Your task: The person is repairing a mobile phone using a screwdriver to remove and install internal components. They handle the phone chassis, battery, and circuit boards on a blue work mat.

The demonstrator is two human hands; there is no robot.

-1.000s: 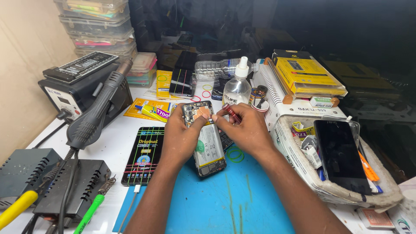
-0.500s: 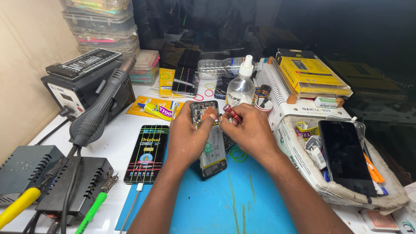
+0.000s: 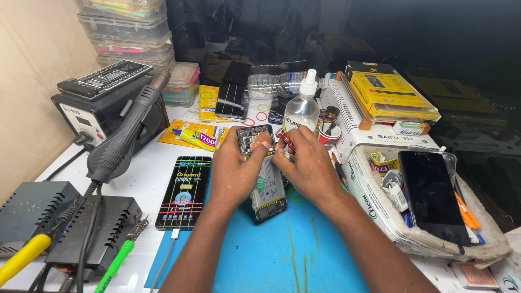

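Observation:
An opened smartphone [image 3: 267, 187] lies back-up on the blue work mat [image 3: 260, 255], its battery and circuit board exposed. My left hand [image 3: 234, 171] grips its left side, thumb pressed on the upper board near the camera block. My right hand [image 3: 306, 163] holds a small red-handled tool [image 3: 286, 141] with its tip at the phone's upper right corner.
A hot-air station [image 3: 108, 106] with its handpiece [image 3: 127, 135] stands at the left, above a black power unit [image 3: 87, 233]. A flat phone box [image 3: 184, 190] lies beside the mat. A clear liquid bottle [image 3: 302, 106], a foam tray [image 3: 491, 247] holding a dark phone [image 3: 431, 192], and yellow boxes [image 3: 391, 95] crowd the right.
Both hands and the phone stay in the same grip. The view has shifted slightly; my right hand's tool tip works a little closer to the phone's top edge.

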